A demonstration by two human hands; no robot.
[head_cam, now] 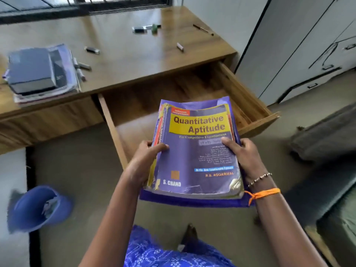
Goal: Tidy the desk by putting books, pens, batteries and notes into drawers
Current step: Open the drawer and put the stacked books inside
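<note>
Fingers of 2 hands, left hand (148,158) and right hand (243,155), clamp 1 purple book (194,157) above 1 drawer (248,97).

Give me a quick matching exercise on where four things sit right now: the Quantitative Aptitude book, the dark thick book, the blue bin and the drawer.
Things:
1. Quantitative Aptitude book
2. dark thick book
3. blue bin
4. drawer

Places or states:
A. on the floor, left
B. pulled open under the desk
C. held by left hand and right hand
D. atop a stack on the desk's left end

Pairs: 1-C, 2-D, 3-A, 4-B
</note>
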